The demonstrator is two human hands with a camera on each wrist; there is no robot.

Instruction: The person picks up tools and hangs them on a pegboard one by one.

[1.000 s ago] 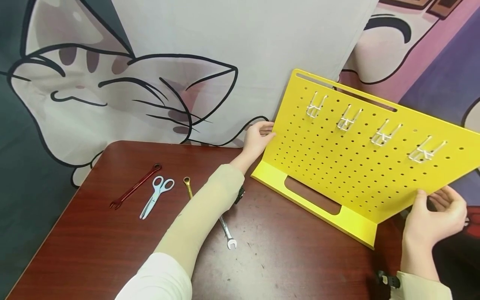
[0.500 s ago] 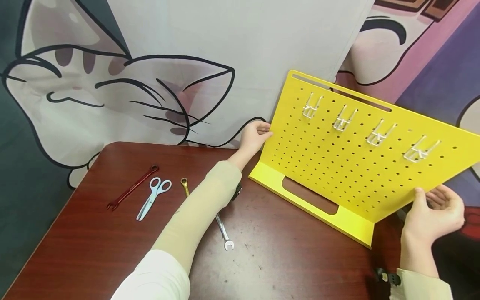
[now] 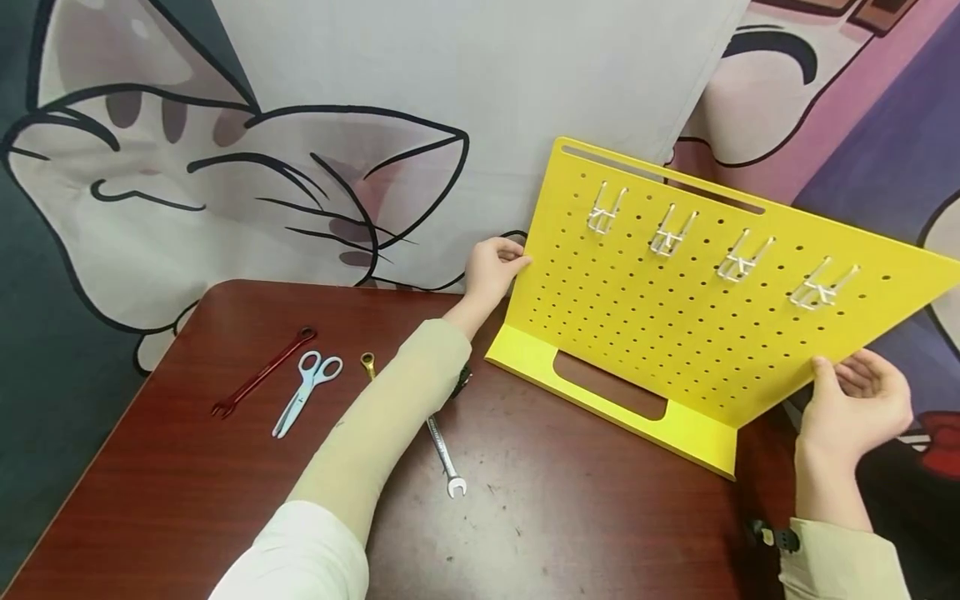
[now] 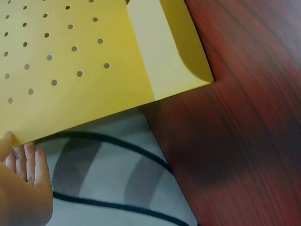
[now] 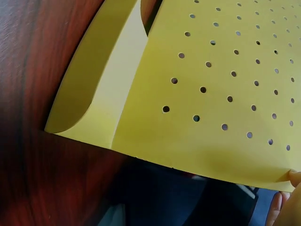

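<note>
A yellow pegboard stand (image 3: 645,308) stands upright on the table at the right, with several white wire hooks (image 3: 738,257) in a row near its top. My left hand (image 3: 491,271) pinches its left edge between thumb and fingers. On the opposite edge, my right hand (image 3: 855,408) holds the board with the thumb on the front face and the fingers behind. The left wrist view has the thumb and fingers of the left hand (image 4: 23,183) at the board's edge. Only part of the right hand (image 5: 287,197) shows in the right wrist view.
Left of the arm lie a red wrench (image 3: 262,372) and light blue scissors (image 3: 306,393) on the brown table (image 3: 187,500). A silver wrench (image 3: 447,458) and a gold ring end (image 3: 367,362) show on either side of the left forearm. A cartoon-printed cloth (image 3: 360,67) hangs behind.
The pegboard stand has shifted slightly left and up in the head view, both hands moving with it and keeping their hold. The wrenches and scissors have stayed where they lay on the table.
</note>
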